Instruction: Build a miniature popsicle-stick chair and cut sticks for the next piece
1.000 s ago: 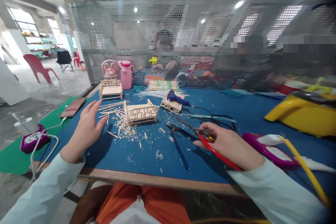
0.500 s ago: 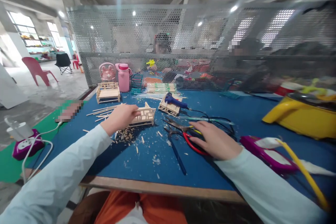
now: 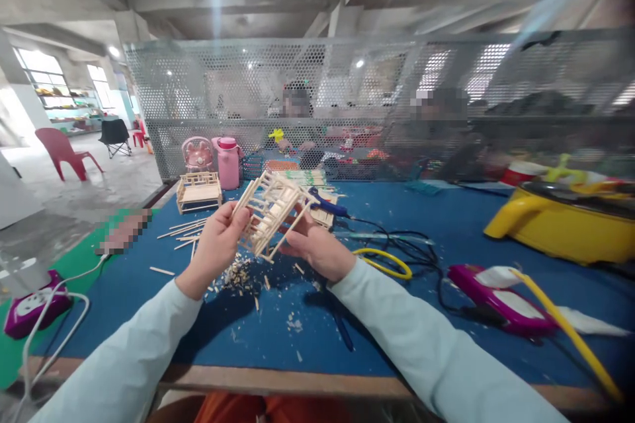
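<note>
Both my hands hold a small model built of thin wooden sticks [image 3: 272, 213], lifted above the table and tilted. My left hand [image 3: 217, 241] pinches its left side between thumb and fingers. My right hand [image 3: 320, 248] grips its right side, the fingers partly hidden behind the sticks. Below lies a heap of cut stick bits [image 3: 238, 275]. Near my right wrist is a yellow loop handle [image 3: 384, 263]; my forearm covers what joins it. A dark blue plier handle [image 3: 343, 332] shows beneath my right sleeve.
A finished-looking stick bench [image 3: 199, 193] and loose sticks [image 3: 183, 231] lie left. Behind my right hand is a blue glue gun [image 3: 328, 203]. Cables, a purple power strip [image 3: 501, 301] and a yellow pot [image 3: 565, 225] are right. A pink bottle [image 3: 228, 165] stands before the perforated screen [image 3: 188, 92].
The stick model has been raised off the table and tilted. My right hand has left the scissors and moved left to grip the model alongside my left hand.
</note>
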`<move>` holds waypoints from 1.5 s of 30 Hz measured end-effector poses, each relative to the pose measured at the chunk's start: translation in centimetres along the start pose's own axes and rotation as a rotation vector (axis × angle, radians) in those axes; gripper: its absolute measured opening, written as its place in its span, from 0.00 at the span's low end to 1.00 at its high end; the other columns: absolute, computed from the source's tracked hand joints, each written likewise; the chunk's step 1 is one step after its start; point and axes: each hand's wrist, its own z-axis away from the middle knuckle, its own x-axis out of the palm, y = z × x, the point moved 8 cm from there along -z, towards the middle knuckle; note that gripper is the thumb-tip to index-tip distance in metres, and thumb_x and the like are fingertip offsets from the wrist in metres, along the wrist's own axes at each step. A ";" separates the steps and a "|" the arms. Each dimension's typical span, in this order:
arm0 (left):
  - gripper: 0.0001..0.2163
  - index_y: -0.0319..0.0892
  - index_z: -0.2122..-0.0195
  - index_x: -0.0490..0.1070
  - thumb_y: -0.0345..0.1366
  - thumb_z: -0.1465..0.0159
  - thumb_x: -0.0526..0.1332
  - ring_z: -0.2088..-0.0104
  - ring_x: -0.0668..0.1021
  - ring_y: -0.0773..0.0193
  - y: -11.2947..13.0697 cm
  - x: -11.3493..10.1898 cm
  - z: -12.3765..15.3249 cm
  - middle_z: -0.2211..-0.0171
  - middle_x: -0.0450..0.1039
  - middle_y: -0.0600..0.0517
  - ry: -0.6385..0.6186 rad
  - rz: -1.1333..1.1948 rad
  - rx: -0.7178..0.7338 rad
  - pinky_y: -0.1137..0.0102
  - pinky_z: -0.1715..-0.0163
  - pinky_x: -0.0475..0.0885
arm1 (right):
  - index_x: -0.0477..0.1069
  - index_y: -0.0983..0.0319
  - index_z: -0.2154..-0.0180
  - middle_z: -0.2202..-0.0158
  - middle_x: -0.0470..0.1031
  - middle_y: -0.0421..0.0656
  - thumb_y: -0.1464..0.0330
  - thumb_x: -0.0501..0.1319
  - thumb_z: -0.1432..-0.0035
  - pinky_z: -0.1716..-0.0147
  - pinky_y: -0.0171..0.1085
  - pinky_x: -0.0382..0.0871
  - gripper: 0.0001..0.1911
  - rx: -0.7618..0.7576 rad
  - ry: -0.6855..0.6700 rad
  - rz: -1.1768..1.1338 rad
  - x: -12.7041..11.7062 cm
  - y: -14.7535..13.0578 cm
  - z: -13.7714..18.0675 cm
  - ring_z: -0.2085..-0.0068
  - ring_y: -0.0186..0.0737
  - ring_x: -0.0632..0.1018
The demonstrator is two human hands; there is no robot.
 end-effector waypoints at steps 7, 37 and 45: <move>0.12 0.39 0.67 0.68 0.43 0.40 0.55 0.73 0.72 0.69 1.2 1.2 1.1 0.74 0.71 0.53 -0.072 -0.152 0.143 0.75 0.72 0.67 | 0.66 0.54 0.53 0.57 0.75 0.41 0.66 0.67 0.61 0.50 0.47 0.65 0.29 -0.214 0.023 -0.169 0.8 -0.2 0.9 0.53 0.45 0.73; 0.06 0.41 0.72 0.69 0.38 0.45 0.60 0.70 0.71 0.65 4.8 1.1 3.4 0.73 0.71 0.52 0.191 -0.677 0.365 0.67 0.65 0.66 | 0.73 0.56 0.71 0.67 0.78 0.41 0.62 0.69 0.67 0.55 0.49 0.68 0.16 -0.230 0.227 -0.116 -1.9 -0.3 1.0 0.61 0.47 0.76; 0.05 0.41 0.71 0.72 0.36 0.47 0.60 0.73 0.71 0.67 3.8 0.6 2.9 0.74 0.72 0.53 0.155 -0.587 0.294 0.71 0.70 0.66 | 0.72 0.55 0.72 0.70 0.76 0.39 0.61 0.71 0.68 0.56 0.49 0.69 0.16 -0.199 0.226 -0.073 -2.5 0.1 1.3 0.65 0.45 0.77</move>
